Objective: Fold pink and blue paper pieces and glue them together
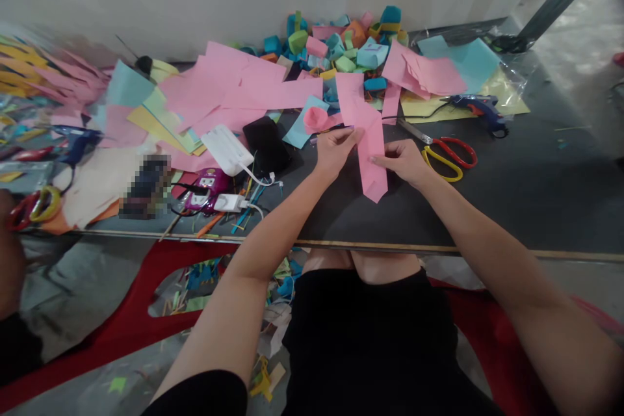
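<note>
A long pink paper strip [369, 136] lies on the dark table [511, 188] in front of me, its near end folded to a point. My left hand [334, 148] pinches the strip's left edge with closed fingers. My right hand [404, 161] grips its right edge lower down, fingers pressed on the paper. A small pink paper roll [316, 118] sits just beyond my left hand.
Red-and-yellow scissors [446, 153] lie right of my hands, a blue glue gun [480, 108] behind them. Folded coloured paper pieces [341, 42] are piled at the back. Pink sheets [229, 88], a white power bank [227, 149] and a black phone [266, 143] lie left. Another person's arm [10, 260] shows at far left.
</note>
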`<act>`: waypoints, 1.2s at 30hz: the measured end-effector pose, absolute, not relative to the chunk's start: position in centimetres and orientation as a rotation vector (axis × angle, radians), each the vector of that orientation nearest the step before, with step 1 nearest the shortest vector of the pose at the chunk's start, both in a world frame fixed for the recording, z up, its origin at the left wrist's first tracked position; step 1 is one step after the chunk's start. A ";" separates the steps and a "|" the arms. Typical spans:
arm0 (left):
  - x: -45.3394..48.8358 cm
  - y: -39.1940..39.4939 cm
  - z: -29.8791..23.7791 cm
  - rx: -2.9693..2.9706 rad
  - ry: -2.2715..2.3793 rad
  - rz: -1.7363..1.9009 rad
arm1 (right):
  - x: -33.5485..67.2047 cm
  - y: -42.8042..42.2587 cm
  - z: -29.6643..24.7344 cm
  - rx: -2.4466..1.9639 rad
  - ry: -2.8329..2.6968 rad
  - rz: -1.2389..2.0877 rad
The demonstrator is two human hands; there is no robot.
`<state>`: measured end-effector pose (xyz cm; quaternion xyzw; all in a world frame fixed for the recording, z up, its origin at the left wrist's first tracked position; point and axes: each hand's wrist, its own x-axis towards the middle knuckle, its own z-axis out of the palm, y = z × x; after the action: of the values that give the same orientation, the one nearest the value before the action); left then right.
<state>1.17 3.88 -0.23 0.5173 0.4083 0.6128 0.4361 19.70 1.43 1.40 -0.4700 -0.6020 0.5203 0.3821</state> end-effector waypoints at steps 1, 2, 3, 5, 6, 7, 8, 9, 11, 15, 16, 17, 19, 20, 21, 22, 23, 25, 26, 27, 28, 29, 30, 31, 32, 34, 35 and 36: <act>1.1 4.0 -0.3 1.283 1.022 1.535 | 19.7 1.4 1.4 -1.198 -1.535 1.333; 1.1 4.1 -0.4 1.274 1.025 1.545 | 19.7 1.4 1.4 -1.198 -1.535 1.339; 1.0 4.2 -0.5 1.263 1.026 1.553 | 19.7 1.4 1.4 -1.199 -1.534 1.342; 0.8 4.4 -0.6 1.244 1.022 1.562 | 19.7 1.4 1.5 -1.205 -1.543 1.335; 0.8 4.5 -0.6 1.238 1.021 1.563 | 19.7 1.4 1.5 -1.209 -1.553 1.328; 0.7 4.6 -0.6 1.233 1.022 1.565 | 19.7 1.4 1.5 -1.213 -1.559 1.321; 0.7 4.6 -0.5 1.226 1.028 1.567 | 19.7 1.4 1.6 -1.219 -1.564 1.315; 0.6 4.7 -0.5 1.214 1.036 1.570 | 19.7 1.5 1.6 -1.228 -1.566 1.314; 0.6 4.8 -0.5 1.178 1.053 1.576 | 19.6 1.5 1.7 -1.251 -1.565 1.317; 0.7 5.0 -0.4 1.092 1.063 1.596 | 19.6 1.5 1.9 -1.262 -1.555 1.329; 0.7 5.0 -0.4 1.080 1.065 1.597 | 19.6 1.5 1.9 -1.257 -1.550 1.333; 0.7 5.0 -0.4 1.074 1.068 1.592 | 19.6 1.5 1.8 -1.253 -1.546 1.337; 0.7 5.0 -0.5 1.075 1.067 1.575 | 19.6 1.5 1.6 -1.256 -1.540 1.338; 0.7 5.0 -0.5 1.078 1.062 1.568 | 19.7 1.6 1.5 -1.259 -1.539 1.334; 0.7 5.0 -0.5 1.080 1.056 1.561 | 19.7 1.7 1.3 -1.260 -1.536 1.329; 0.6 5.1 -0.6 1.082 1.050 1.554 | 19.7 1.7 1.2 -1.260 -1.534 1.328; 0.6 5.1 -0.7 1.082 1.045 1.548 | 19.7 1.8 1.1 -1.258 -1.529 1.329; 0.5 5.3 -0.9 1.070 1.030 1.540 | 19.7 1.8 1.1 -1.251 -1.516 1.342; 0.4 5.4 -1.1 1.063 1.012 1.539 | 19.7 1.8 1.1 -1.251 -1.510 1.348; 0.3 5.4 -1.2 1.058 0.985 1.541 | 19.6 1.7 1.2 -1.252 -1.507 1.352; 0.2 5.5 -1.3 1.057 0.951 1.546 | 19.6 1.7 1.3 -1.259 -1.507 1.351; 0.1 5.6 -1.5 1.062 0.914 1.553 | 19.6 1.6 1.5 -1.268 -1.509 1.347; 0.1 5.7 -1.6 1.070 0.883 1.558 | 19.5 1.5 1.6 -1.280 -1.511 1.341; 0.0 5.7 -1.7 1.079 0.860 1.563 | 19.5 1.5 1.7 -1.289 -1.513 1.337; 0.0 5.8 -1.8 1.088 0.847 1.567 | 19.5 1.5 1.8 -1.292 -1.512 1.334; 0.0 5.8 -1.9 1.097 0.844 1.573 | 19.4 1.5 1.9 -1.288 -1.509 1.336; 0.0 5.8 -1.9 1.098 0.849 1.576 | 19.4 1.5 2.0 -1.286 -1.506 1.339; 0.1 5.7 -1.9 1.095 0.859 1.576 | 19.4 1.5 2.0 -1.285 -1.505 1.343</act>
<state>0.09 5.73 -1.89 0.4522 0.3547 0.6508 0.4962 19.44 1.49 1.98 -0.4999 -0.5855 0.5225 0.3663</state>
